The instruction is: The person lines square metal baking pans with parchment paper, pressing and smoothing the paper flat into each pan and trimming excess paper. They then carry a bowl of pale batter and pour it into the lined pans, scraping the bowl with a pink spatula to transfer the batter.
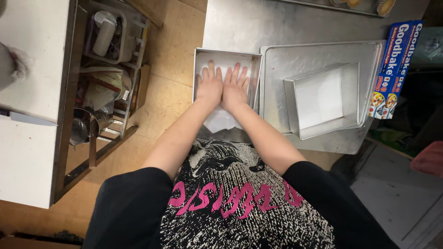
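Head cam view, looking straight down at a person's two bare arms and a steel worktop (240, 23). Both hands lie flat, palms down, side by side w/ thumbs nearly touching, inside a square metal baking tin (201, 56) at the near edge of the worktop. Left hand (210, 85) and right hand (235, 86) press on a white sheet of paper (221, 121) that lines the tin; the paper's near end rises over the tin's front wall toward the person. Neither hand has a grip on anything: fingers spread and released, just resting on the paper.

Just right of this tin sits a large flat metal tray (277, 83), touching or nearly touching it. On the tray stands a second square tin (353, 87), tilted a bit, w/ white paper (319, 97) on its bottom. A long blue box of baking paper (396, 64) lies beside the tray's right edge.

Left of the worktop, across a strip of wooden floor (170, 46), a rack (108, 69) holds pots and containers, next to a white surface (32, 69).
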### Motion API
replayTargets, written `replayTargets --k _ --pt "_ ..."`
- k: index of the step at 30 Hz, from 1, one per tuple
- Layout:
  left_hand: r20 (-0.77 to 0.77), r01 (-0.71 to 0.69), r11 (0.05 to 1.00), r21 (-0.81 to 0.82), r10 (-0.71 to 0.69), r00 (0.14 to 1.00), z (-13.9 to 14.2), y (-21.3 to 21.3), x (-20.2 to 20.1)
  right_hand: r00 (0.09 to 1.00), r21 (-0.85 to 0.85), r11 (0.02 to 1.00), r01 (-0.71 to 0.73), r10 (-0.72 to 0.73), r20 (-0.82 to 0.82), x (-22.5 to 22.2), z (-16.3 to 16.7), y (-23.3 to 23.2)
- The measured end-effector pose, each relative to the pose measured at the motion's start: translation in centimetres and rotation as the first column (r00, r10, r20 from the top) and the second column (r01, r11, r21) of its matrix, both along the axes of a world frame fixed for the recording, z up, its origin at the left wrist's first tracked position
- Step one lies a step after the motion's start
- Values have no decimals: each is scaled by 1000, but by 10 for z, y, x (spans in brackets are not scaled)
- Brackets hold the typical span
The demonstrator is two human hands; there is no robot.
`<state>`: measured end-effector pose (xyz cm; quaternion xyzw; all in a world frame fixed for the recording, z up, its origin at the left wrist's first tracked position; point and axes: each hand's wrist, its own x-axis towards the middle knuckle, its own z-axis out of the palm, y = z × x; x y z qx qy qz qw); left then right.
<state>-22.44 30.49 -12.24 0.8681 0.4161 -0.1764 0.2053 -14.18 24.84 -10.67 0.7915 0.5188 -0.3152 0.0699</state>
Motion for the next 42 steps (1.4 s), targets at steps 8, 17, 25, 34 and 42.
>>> replayTargets --k 8,17,25,34,42 --pt "-45 163 979 120 -159 986 1 18 9 997 75 996 57 -61 51 5 -6 18" --pt "-152 303 953 28 -296 943 10 22 8 996 35 997 75 -73 -49 13 -9 12" --pt "-215 210 977 -29 -211 953 -1 22 14 985 -68 984 166 -169 -37 16 -7 12" --pt "-304 235 965 114 -191 933 -2 26 17 996 -6 996 92 -92 -22 20 10 13" --pt "24 331 943 45 -332 943 -13 6 -2 977 462 868 -180 102 190 17 -14 10"
